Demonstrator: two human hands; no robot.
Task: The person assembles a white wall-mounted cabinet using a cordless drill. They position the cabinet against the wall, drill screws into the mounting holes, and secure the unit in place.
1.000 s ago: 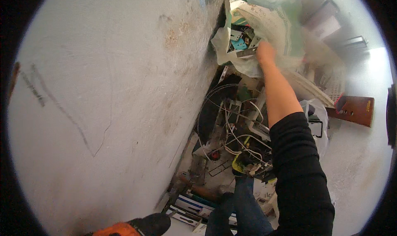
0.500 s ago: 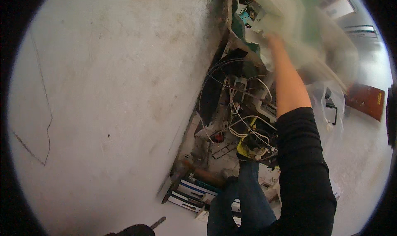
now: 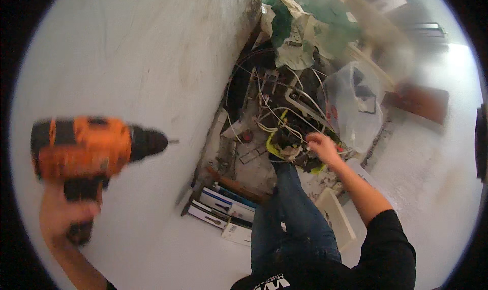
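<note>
An orange and black cordless drill [image 3: 94, 142] is raised at the left, its thin bit pointing right. My left hand [image 3: 63, 214] is wrapped round its black grip. My right hand [image 3: 321, 147] hovers over a black and yellow bag [image 3: 273, 147] filled with cables and small parts. Its fingers are curled in, and whatever may be between them cannot be made out. White cables [image 3: 300, 132] loop across the bag just left of that hand. Beyond them lies a crumpled green and cream sack [image 3: 325, 18].
A clear plastic bag [image 3: 351, 109] stands right of the cables, near a brown board [image 3: 419, 102]. Several flat boxes [image 3: 218, 206] are stacked left of my legs. A cream open tray [image 3: 338, 219] sits to their right. A pale wall [image 3: 132, 76] takes up the left side.
The drill has risen into full view in my left hand. My right hand has come back from the sack to the cables. The sack's lifted plastic has dropped, and the view has shifted.
</note>
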